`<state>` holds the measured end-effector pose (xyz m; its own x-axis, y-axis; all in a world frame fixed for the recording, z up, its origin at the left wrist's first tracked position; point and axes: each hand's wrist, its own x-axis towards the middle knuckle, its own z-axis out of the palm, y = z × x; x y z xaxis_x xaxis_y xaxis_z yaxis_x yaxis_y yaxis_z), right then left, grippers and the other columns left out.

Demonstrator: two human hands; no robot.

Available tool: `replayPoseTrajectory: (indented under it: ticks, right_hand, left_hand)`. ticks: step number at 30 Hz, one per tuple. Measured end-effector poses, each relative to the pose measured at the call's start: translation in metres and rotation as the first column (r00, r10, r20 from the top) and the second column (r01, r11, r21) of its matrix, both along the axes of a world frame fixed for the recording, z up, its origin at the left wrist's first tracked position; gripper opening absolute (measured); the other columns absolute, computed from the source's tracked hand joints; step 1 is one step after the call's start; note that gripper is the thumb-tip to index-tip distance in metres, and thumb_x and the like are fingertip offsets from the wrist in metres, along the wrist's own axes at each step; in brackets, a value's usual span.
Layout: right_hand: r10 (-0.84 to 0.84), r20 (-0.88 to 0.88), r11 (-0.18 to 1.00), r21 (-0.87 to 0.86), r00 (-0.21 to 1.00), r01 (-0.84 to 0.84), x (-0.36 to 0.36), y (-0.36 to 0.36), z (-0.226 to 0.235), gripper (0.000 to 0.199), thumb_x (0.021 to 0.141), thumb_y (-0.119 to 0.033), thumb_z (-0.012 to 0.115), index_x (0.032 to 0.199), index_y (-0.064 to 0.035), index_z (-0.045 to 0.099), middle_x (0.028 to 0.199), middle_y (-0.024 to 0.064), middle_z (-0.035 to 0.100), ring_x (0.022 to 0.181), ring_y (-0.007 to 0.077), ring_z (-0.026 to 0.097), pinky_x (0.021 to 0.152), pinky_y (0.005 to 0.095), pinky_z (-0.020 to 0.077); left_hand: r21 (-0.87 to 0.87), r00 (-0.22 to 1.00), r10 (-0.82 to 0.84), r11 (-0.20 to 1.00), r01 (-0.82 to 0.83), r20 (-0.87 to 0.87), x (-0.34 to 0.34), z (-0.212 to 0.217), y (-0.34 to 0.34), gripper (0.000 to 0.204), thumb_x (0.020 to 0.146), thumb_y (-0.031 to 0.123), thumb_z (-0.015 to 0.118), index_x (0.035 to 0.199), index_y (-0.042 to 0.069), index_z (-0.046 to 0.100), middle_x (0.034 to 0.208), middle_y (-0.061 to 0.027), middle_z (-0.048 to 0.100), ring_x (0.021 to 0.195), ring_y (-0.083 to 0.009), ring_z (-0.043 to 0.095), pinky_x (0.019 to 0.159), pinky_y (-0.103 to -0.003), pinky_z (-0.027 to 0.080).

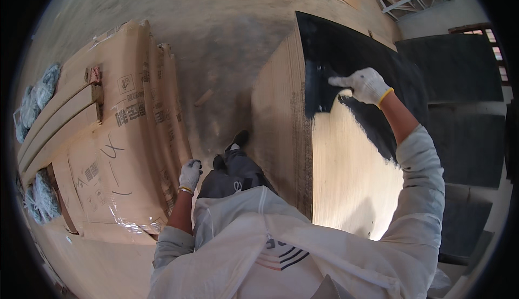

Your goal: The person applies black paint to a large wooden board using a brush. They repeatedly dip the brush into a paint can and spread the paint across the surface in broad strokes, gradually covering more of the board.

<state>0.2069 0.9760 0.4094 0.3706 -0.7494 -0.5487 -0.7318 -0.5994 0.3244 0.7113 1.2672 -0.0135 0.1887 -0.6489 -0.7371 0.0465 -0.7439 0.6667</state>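
A pale grey-white jacket (230,228) has a front seam and bunched sleeves (419,172). Inside its front, a white top (281,256) bears dark and reddish angled stripes. Beyond its hem are dark trousers (251,166) with a white drawstring (237,186), then dark shoes (241,138). Past its cuffs, the white right glove (370,86) has a yellow edge; the left glove (190,175) shows dark fingertips.

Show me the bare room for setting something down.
The floor has a patch beyond the shoes, between the wrapped cardboard stack and the board stack; a small brown scrap lies in it. The pale uncoated top lies between the black coating and right sleeve. Crowded: the cardboard's left side, with long strips and blue-grey bundles.
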Motion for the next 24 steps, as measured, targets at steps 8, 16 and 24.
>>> replayPoseTrajectory:
  ticks: [8, 16, 24]
  right_hand:
    - [0.026, -0.067, 0.982, 0.187, 0.997, -0.013, -0.022, 0.098, 0.002, 0.079, 0.09, 0.003, 0.063, 0.149, -0.0501, 0.065, 0.077, 0.0041, 0.071, 0.07, 0.0217, 0.073, 0.069, 0.0348, 0.0574]
    - [-0.1, 0.011, 0.993, -0.057, 0.995, 0.1, -0.036, 0.01, -0.005, 0.072, 0.085, -0.006, 0.072, 0.149, -0.041, 0.068, 0.09, 0.011, 0.076, 0.082, 0.0323, 0.074, 0.078, 0.0431, 0.0587]
    - [-0.028, -0.134, 0.985, 0.166, 0.991, 0.05, -0.011, 0.048, 0.018, 0.068, 0.093, -0.008, 0.066, 0.15, -0.045, 0.064, 0.097, 0.0075, 0.078, 0.09, 0.0287, 0.077, 0.086, 0.0417, 0.0607]
  left_hand:
    - [0.006, 0.998, 0.036, 0.999, -0.035, -0.054, -0.009, -0.001, 0.007, 0.032, 0.105, 0.022, 0.062, 0.119, -0.005, 0.073, 0.099, -0.0123, 0.076, 0.077, -0.0191, 0.072, 0.072, -0.033, 0.059]
    - [0.013, 0.999, -0.025, 1.0, 0.025, -0.023, -0.011, 0.01, -0.004, 0.03, 0.106, 0.02, 0.061, 0.12, -0.004, 0.072, 0.1, -0.0109, 0.075, 0.075, -0.0192, 0.07, 0.07, -0.033, 0.059]
    - [-0.004, 0.99, 0.125, 0.992, -0.126, -0.068, 0.0, 0.004, -0.001, 0.025, 0.105, 0.017, 0.06, 0.119, 0.0, 0.071, 0.094, -0.0084, 0.073, 0.069, -0.0158, 0.069, 0.062, -0.029, 0.053]
